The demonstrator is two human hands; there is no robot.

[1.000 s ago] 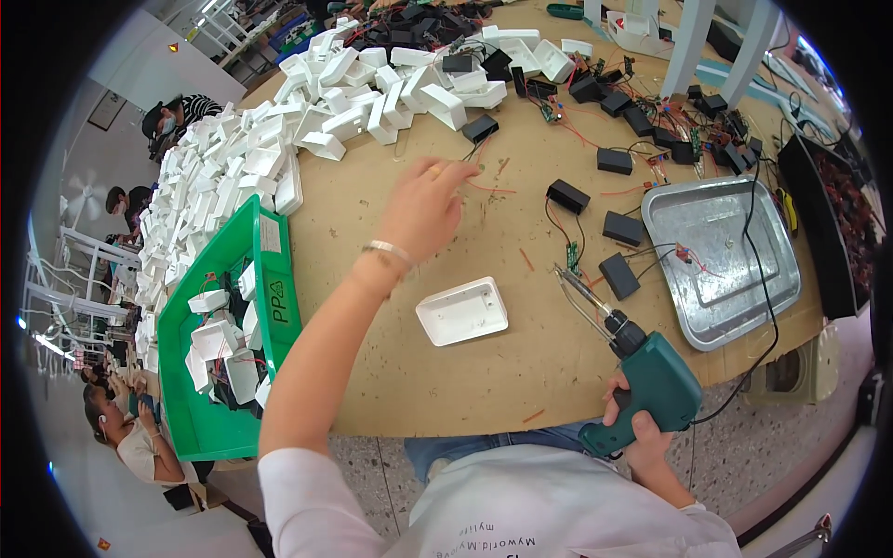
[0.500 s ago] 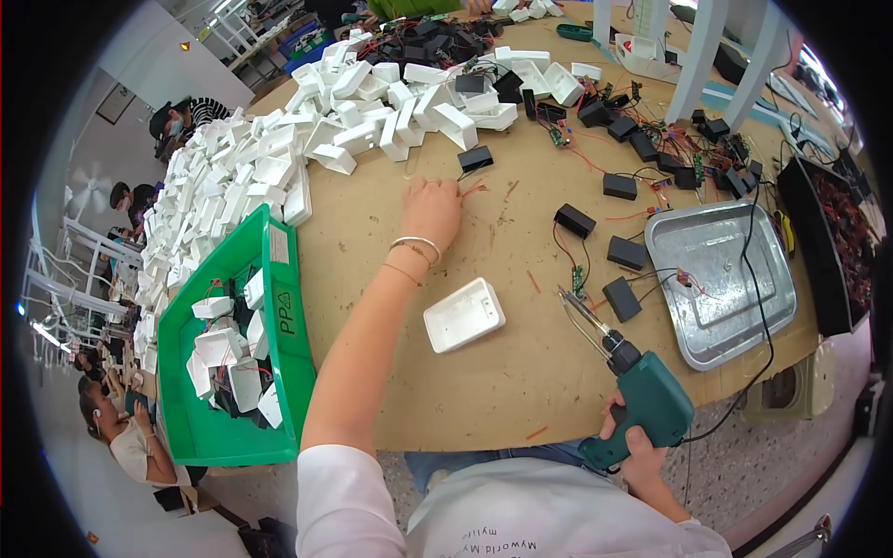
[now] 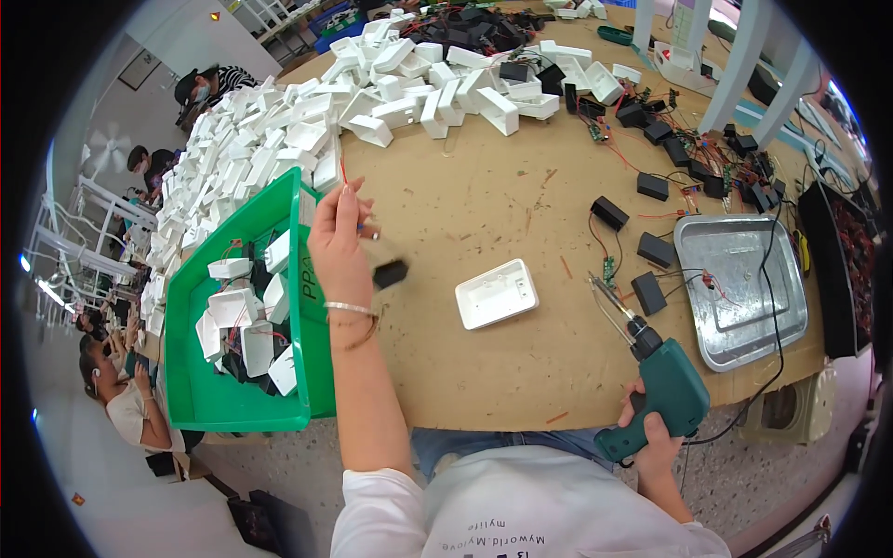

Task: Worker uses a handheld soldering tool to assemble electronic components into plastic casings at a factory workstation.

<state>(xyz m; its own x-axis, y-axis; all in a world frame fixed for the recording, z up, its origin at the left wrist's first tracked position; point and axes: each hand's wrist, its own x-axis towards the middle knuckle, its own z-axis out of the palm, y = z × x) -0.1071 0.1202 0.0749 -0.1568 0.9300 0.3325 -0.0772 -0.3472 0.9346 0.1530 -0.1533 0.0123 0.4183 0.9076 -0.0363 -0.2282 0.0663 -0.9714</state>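
Note:
My left hand (image 3: 340, 232) is by the right rim of the green bin (image 3: 299, 223), its fingers closed on the wires of a small black box (image 3: 391, 272). That box hangs beside the hand, blurred by motion, and a bit of red wire sticks up above the fingertips. In my right hand (image 3: 656, 442) is a green soldering gun (image 3: 672, 391), its metal tip pointing up and left over the table. Between the hands, an open white plastic case (image 3: 498, 294) lies with its hollow side up.
White cases (image 3: 279, 139) are heaped at the back left. Black boxes with wires and small circuit boards (image 3: 688, 153) are strewn at the back right. A metal tray (image 3: 739, 307) lies at the right, crossed by a black cord. The green bin contains wired cases.
My left hand has come left and nearer, from the back of the table to the green bin, carrying the black box by its wires. My right hand keeps holding the soldering gun.

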